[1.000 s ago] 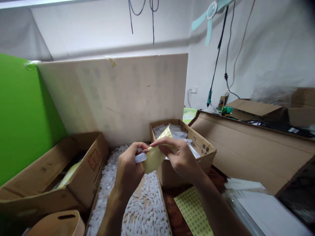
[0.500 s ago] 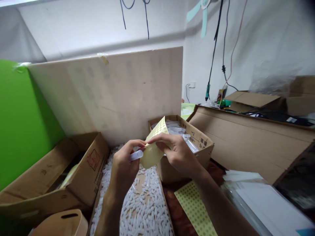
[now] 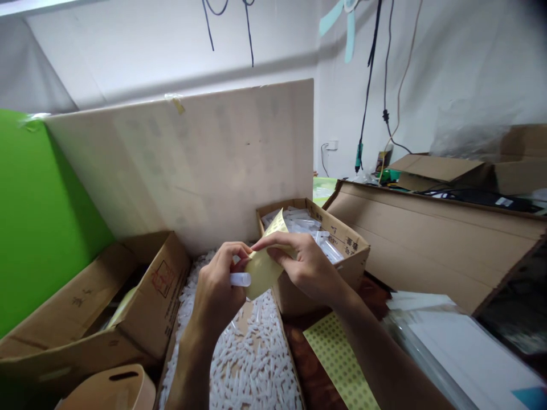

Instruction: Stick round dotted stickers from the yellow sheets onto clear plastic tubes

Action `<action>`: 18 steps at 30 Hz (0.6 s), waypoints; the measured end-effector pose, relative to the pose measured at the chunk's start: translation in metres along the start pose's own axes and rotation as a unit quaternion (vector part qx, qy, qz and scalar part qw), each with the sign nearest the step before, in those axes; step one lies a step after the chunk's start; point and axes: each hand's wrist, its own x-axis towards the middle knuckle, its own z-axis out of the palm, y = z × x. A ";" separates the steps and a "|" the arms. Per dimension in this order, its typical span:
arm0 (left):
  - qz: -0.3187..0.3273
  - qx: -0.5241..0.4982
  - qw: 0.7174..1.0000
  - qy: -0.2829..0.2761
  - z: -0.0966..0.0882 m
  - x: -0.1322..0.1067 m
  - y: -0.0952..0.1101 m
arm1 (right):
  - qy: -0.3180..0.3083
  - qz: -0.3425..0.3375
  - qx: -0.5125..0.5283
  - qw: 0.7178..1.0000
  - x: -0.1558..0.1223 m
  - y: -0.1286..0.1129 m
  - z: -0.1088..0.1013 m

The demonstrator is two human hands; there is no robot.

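A small translucent plastic tube is held in the curled fingers of my left hand, its end sticking out to the right. My right hand grips a yellow sheet of round stickers, which is bent, its dotted face turned away at the top. Both hands' fingertips meet at the sheet's left edge; whether a sticker is between them I cannot make out. Below the hands lies a shallow cardboard tray strewn with many small white plastic pieces.
Behind my right hand stands a cardboard box of clear tubes. A second dotted sticker sheet lies under my right forearm. To the left are an open carton and a tan bin. Plastic-wrapped white sheets lie at right.
The tube in my left hand has turned from slanting upward to nearly level and sits slightly lower. The sticker sheet has tilted and shifted a little down. Both hands stay close together.
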 end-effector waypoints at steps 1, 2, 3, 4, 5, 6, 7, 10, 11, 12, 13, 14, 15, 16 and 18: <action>-0.004 -0.006 1.000 0.000 0.000 0.000 0.000 | 0.000 0.002 0.003 1.000 0.000 0.000 0.000; -0.007 -0.010 1.000 0.001 0.000 0.000 0.000 | 0.000 0.003 0.005 1.000 0.000 0.000 0.000; -0.009 -0.014 1.000 0.002 0.000 0.000 0.000 | 0.001 0.004 0.006 1.000 0.000 0.000 0.000; -0.009 -0.017 1.000 0.004 0.000 0.000 0.000 | 0.002 0.005 0.007 1.000 0.000 0.000 0.000; -0.007 -0.019 1.000 0.005 -0.001 0.000 -0.001 | 0.004 0.005 0.008 1.000 0.000 -0.001 -0.001; -0.002 -0.020 1.000 0.005 -0.002 0.000 -0.001 | 0.004 0.004 0.009 1.000 0.000 -0.001 -0.001; 0.005 -0.019 1.000 0.004 -0.002 0.000 -0.001 | 0.004 0.002 0.010 1.000 0.000 0.000 -0.001; 0.034 -0.012 0.999 -0.009 -0.006 0.001 -0.002 | 0.000 -0.003 0.014 1.000 0.000 0.000 0.000; 0.042 -0.005 0.999 -0.014 -0.007 0.002 -0.003 | -0.001 -0.004 0.013 1.000 0.000 0.000 0.000; 0.049 0.004 0.999 -0.020 -0.008 0.002 -0.003 | -0.001 -0.004 0.012 1.000 0.000 0.000 0.000; 0.056 0.015 0.998 -0.024 -0.008 0.002 -0.004 | -0.002 -0.004 0.010 1.000 0.000 0.000 0.001; 0.060 0.026 0.997 -0.027 -0.009 0.002 -0.004 | -0.002 -0.003 0.007 1.000 0.000 0.000 0.001; 0.064 0.036 0.997 -0.029 -0.009 0.002 -0.004 | -0.003 -0.002 0.005 1.000 0.000 0.001 0.001; 0.067 0.042 0.996 -0.031 -0.009 0.002 -0.005 | -0.004 -0.001 0.003 1.000 0.000 0.001 0.001; 0.069 0.043 0.996 -0.031 -0.010 0.002 -0.004 | -0.003 0.000 0.002 1.000 0.000 0.001 0.001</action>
